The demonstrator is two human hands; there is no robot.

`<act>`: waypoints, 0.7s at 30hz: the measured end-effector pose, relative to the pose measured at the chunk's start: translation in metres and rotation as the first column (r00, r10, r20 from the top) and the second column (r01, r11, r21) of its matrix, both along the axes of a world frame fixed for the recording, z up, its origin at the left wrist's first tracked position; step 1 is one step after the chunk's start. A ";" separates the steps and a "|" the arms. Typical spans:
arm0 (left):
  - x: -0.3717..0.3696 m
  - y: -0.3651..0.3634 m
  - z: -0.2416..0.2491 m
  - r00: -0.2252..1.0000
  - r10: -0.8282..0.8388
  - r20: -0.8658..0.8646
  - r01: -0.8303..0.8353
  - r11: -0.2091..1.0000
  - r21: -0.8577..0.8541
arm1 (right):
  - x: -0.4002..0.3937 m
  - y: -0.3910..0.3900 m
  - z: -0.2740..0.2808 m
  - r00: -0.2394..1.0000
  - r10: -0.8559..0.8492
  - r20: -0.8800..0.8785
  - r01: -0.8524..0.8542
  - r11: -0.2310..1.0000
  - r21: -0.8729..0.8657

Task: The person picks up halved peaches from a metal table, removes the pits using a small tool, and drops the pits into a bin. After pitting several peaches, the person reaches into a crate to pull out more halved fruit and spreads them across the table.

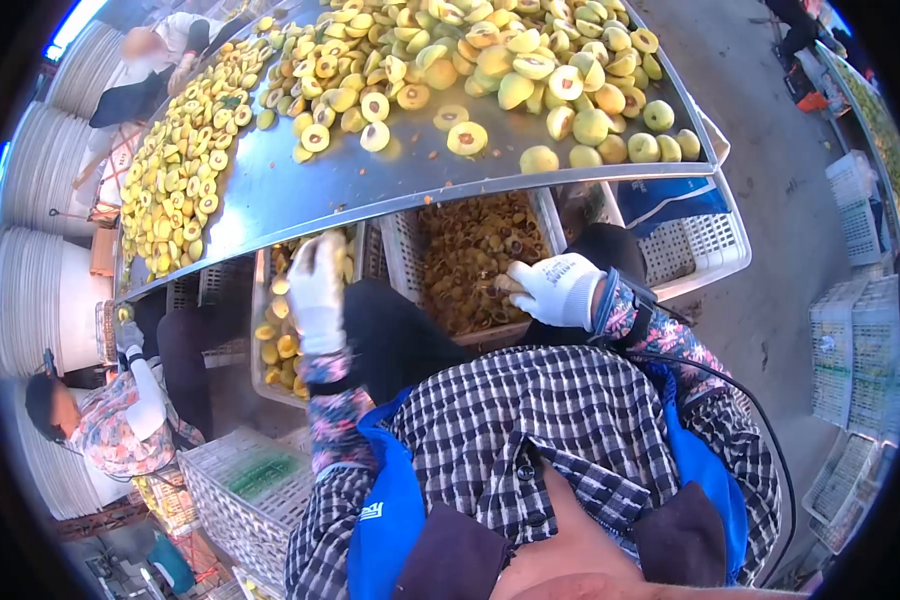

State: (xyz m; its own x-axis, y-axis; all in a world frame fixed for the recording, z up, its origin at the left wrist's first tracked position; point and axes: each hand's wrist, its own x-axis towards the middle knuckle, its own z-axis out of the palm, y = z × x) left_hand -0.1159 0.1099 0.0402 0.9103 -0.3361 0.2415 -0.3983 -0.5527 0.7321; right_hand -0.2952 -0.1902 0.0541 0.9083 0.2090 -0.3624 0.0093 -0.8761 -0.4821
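Observation:
My left hand point(317, 292), in a white glove, hangs over a crate point(260, 375) of yellow fruit halves point(282, 345) on the left; its fingers are smeared by motion. My right hand point(562, 290), also gloved in white, is closed at the right side of a crate point(402, 262) full of brown pits and scraps point(480, 250). Its fingertips point left over the scraps, and I cannot tell what they hold. Beyond both hands, a metal table point(370, 190) carries a heap of halved stone fruit point(467, 138), with whole greenish-yellow fruit point(592, 126) toward its right corner.
The table's raised front edge runs above my knees. A white basket point(705, 240) with a blue cloth point(670, 198) stands at the right. Another person point(120, 415) works on the left, and one more point(155, 70) sits at the far left. Stacked crates point(855, 350) line the right side.

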 end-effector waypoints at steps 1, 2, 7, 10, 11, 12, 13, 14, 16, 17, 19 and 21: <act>0.015 0.034 -0.014 0.999 0.030 0.023 -0.033 0.987 0.154 | -0.004 -0.004 -0.016 0.999 -0.001 0.048 0.002 1.000 -0.014; 0.026 0.050 -0.023 0.972 0.207 -0.115 -0.175 0.955 0.241 | -0.004 -0.006 -0.015 1.000 -0.015 -0.007 0.015 1.000 0.005; 0.051 0.001 0.004 0.990 0.057 0.128 -0.104 0.912 0.396 | -0.002 -0.002 -0.026 0.999 -0.049 -0.019 0.051 0.992 0.119; 0.085 -0.087 0.015 0.976 -0.198 0.092 0.163 0.941 0.297 | 0.000 0.002 -0.022 0.997 -0.072 -0.006 0.072 0.987 0.146; 0.100 -0.116 0.006 0.953 -0.238 0.187 0.167 0.928 0.332 | 0.000 0.001 -0.025 0.997 -0.078 0.002 0.077 0.986 0.148; 0.107 -0.145 0.006 0.952 -0.275 0.137 0.221 0.923 0.313 | 0.000 0.000 -0.029 0.996 -0.085 0.010 0.083 0.985 0.149; 0.122 -0.171 -0.005 0.960 -0.269 0.083 0.224 0.908 0.355 | 0.000 -0.001 -0.031 0.995 -0.097 -0.002 0.096 0.984 0.148; 0.129 -0.196 -0.008 0.970 -0.239 0.050 0.190 0.867 0.460 | -0.002 -0.002 -0.032 0.994 -0.107 0.001 0.106 0.984 0.142; 0.150 -0.225 -0.027 0.953 -0.296 -0.063 0.288 0.825 0.486 | -0.006 -0.002 -0.031 0.989 -0.140 -0.051 0.146 0.978 0.146; 0.154 -0.237 -0.038 0.959 -0.264 -0.105 0.278 0.791 0.545 | -0.008 -0.005 -0.034 0.988 -0.142 -0.060 0.149 0.978 0.146; 0.152 -0.253 -0.045 0.969 -0.200 -0.147 0.248 0.764 0.596 | -0.011 -0.007 -0.035 0.984 -0.167 -0.064 0.176 0.970 0.170; 0.158 -0.252 -0.045 0.938 -0.233 -0.257 0.333 0.814 0.475 | -0.012 -0.007 -0.034 0.982 -0.175 -0.077 0.186 0.966 0.178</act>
